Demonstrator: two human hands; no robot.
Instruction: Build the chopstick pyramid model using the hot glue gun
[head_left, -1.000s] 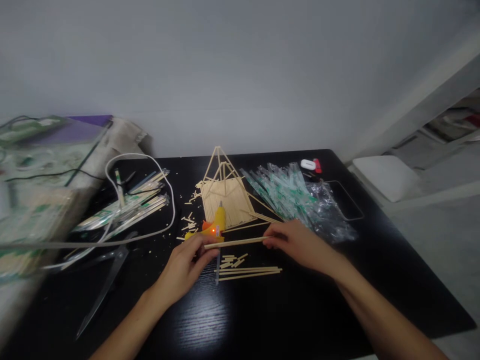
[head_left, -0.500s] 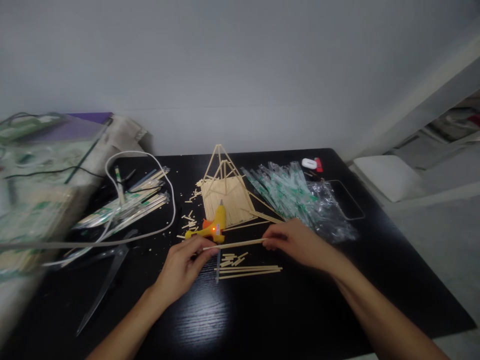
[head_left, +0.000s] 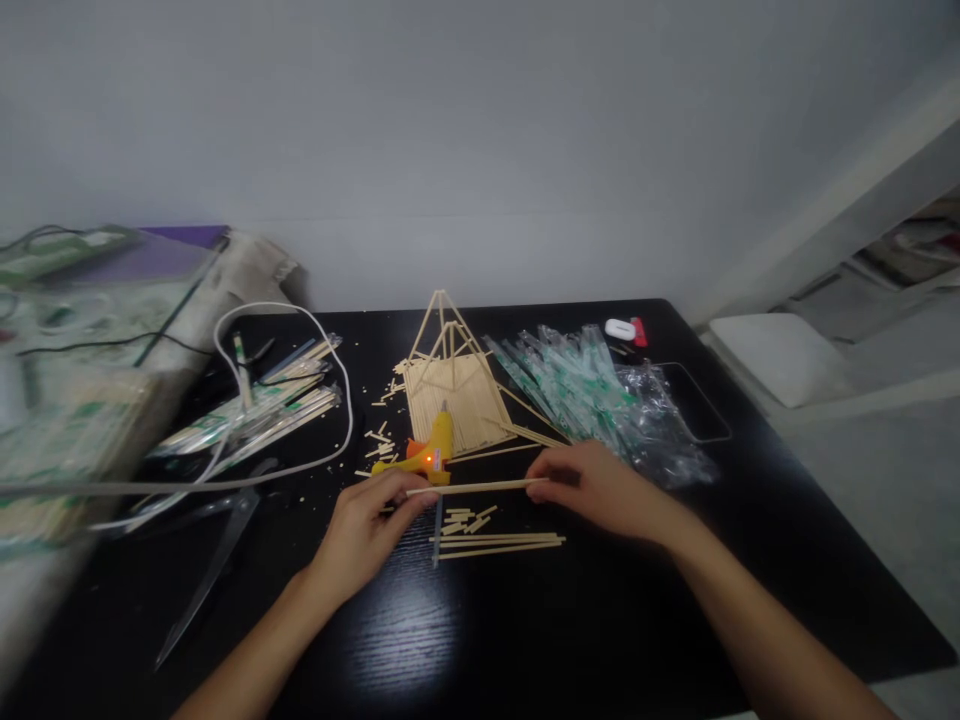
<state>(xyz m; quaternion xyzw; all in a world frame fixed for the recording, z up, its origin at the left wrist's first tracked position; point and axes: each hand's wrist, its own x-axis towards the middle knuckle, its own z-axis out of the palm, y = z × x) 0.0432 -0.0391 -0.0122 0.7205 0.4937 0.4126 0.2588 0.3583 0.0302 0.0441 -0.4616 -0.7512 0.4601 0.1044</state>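
Observation:
Between my two hands a thin wooden stick (head_left: 484, 487) is held level above the black table. My left hand (head_left: 375, 518) pinches its left end, and my right hand (head_left: 581, 483) pinches the right end. Just behind it lies a yellow glue gun (head_left: 427, 450) with a lit orange light. Nearer to me, several short stick pieces (head_left: 465, 520) and several longer sticks (head_left: 499, 542) lie beside a translucent glue stick (head_left: 436, 535). Farther back, a stick frame (head_left: 442, 325) stands on a flat stick panel (head_left: 457, 400).
Green-printed plastic wrappers (head_left: 574, 385) lie to the right, near a dark phone-shaped object (head_left: 688, 400) and a white case (head_left: 619, 329). At left, a white cable (head_left: 349, 400) loops over wrapped chopsticks (head_left: 270, 410). Small stick scraps (head_left: 381, 440) are scattered left of the panel.
The held stick's right end has dipped slightly, so it lies more nearly level. Both hands keep their pinch, and the view has shifted very little.

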